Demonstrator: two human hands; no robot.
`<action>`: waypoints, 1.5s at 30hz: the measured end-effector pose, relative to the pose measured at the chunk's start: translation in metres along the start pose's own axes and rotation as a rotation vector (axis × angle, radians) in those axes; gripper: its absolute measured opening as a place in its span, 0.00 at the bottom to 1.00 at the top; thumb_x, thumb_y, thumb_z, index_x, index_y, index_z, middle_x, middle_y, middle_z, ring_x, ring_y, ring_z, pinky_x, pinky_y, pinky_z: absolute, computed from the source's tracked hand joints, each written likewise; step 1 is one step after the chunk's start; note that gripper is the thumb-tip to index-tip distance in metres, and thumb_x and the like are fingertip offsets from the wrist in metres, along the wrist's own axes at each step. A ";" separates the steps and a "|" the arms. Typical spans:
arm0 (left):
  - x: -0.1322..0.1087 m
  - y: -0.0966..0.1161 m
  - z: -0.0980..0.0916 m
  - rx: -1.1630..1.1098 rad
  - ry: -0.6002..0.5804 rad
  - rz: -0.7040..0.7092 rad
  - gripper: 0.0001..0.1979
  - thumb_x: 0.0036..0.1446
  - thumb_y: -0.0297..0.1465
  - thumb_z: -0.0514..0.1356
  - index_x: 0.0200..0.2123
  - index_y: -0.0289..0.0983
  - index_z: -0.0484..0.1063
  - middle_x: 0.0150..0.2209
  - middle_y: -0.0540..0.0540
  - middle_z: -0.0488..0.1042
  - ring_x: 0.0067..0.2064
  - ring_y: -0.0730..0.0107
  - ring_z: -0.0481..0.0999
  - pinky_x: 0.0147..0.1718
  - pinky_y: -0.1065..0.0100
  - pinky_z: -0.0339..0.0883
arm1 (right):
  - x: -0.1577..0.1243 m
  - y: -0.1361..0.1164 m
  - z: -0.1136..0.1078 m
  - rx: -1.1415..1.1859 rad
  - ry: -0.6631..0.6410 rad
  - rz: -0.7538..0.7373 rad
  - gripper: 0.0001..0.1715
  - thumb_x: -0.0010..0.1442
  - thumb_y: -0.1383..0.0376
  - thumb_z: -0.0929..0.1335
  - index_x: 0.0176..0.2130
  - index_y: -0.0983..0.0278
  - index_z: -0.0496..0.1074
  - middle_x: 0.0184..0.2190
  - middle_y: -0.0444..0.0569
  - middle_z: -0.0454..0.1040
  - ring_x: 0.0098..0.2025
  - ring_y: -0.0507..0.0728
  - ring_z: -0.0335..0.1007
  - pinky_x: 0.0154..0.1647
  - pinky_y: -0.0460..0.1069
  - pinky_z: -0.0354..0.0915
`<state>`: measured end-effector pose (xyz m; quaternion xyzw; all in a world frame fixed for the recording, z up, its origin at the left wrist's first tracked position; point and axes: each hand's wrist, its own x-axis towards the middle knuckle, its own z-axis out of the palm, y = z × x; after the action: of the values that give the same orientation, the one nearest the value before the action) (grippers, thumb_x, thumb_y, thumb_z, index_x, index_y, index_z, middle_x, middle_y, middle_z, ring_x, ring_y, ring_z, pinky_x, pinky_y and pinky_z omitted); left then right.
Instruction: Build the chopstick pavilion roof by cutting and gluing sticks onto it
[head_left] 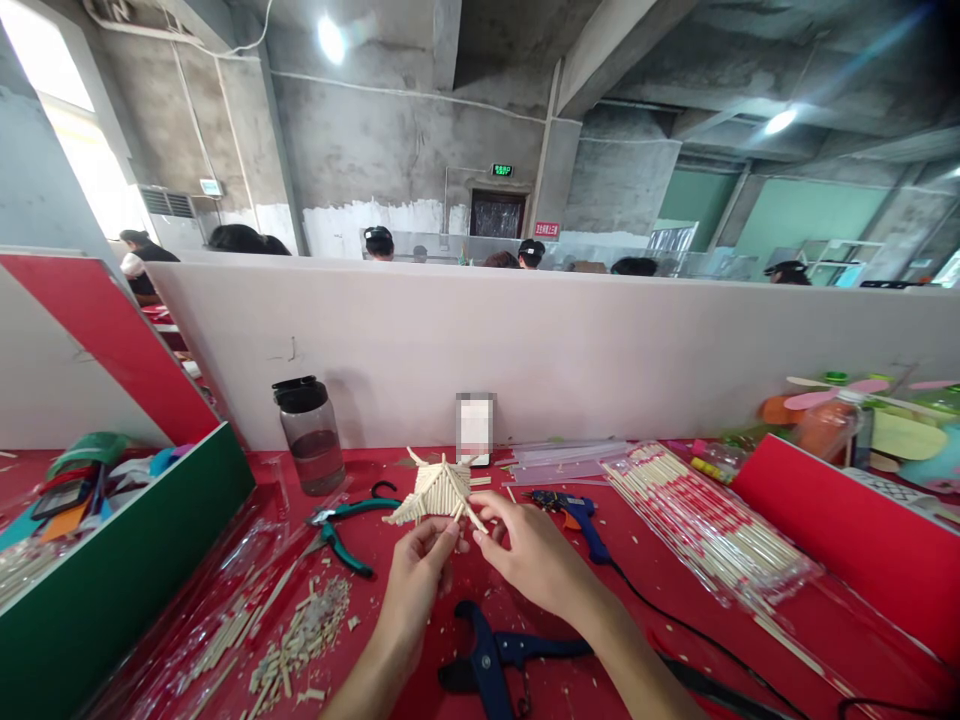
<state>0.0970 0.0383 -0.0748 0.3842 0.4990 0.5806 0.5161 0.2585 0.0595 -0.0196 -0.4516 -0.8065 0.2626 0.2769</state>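
A small roof-shaped model of pale wooden sticks (441, 490) is held up over the red table in the middle. My left hand (421, 570) pinches its lower front edge between thumb and fingers. At its right corner, my right hand (529, 550) closes thumb and index finger around a protruding stick. Green-handled pliers (349, 530) lie left of the model. A blue glue gun (574, 515) rests to the right, behind my right hand. Nearest me is a dark blue cutter (491, 655), partly hidden by my right forearm.
Stick offcuts (304, 635) lie at the left front. A bottle (309, 440) and a phone (475, 428) stand before the white partition (585, 350). Bagged sticks (705, 520) lie right; a green-sided box (142, 570) is left. People's heads show beyond.
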 end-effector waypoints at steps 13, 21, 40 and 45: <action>0.003 0.000 -0.001 0.001 0.011 -0.001 0.21 0.46 0.48 0.68 0.30 0.34 0.77 0.23 0.51 0.75 0.15 0.81 0.55 0.16 0.75 0.49 | 0.000 -0.002 -0.001 -0.006 0.003 0.007 0.24 0.63 0.69 0.67 0.57 0.58 0.73 0.46 0.49 0.83 0.41 0.57 0.79 0.42 0.47 0.69; 0.002 -0.001 -0.002 -0.026 -0.005 0.005 0.21 0.46 0.48 0.69 0.31 0.34 0.77 0.27 0.49 0.77 0.15 0.83 0.56 0.16 0.76 0.48 | 0.000 -0.001 -0.001 -0.004 -0.007 0.000 0.24 0.63 0.69 0.67 0.58 0.57 0.73 0.46 0.48 0.83 0.42 0.58 0.80 0.41 0.47 0.69; 0.002 -0.003 -0.002 -0.037 -0.006 0.025 0.22 0.48 0.48 0.69 0.32 0.33 0.77 0.29 0.47 0.79 0.15 0.84 0.58 0.15 0.76 0.50 | -0.001 -0.001 -0.002 -0.015 -0.002 -0.002 0.24 0.63 0.69 0.67 0.57 0.58 0.73 0.45 0.48 0.83 0.42 0.58 0.79 0.41 0.47 0.68; 0.003 -0.006 -0.003 -0.024 -0.022 0.021 0.22 0.49 0.48 0.68 0.33 0.33 0.77 0.29 0.47 0.79 0.16 0.84 0.58 0.16 0.76 0.49 | -0.001 0.000 -0.003 -0.023 -0.026 -0.006 0.25 0.62 0.68 0.67 0.58 0.58 0.72 0.46 0.49 0.82 0.39 0.57 0.79 0.41 0.48 0.68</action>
<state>0.0952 0.0409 -0.0816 0.3897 0.4821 0.5876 0.5200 0.2607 0.0596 -0.0177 -0.4488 -0.8145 0.2581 0.2619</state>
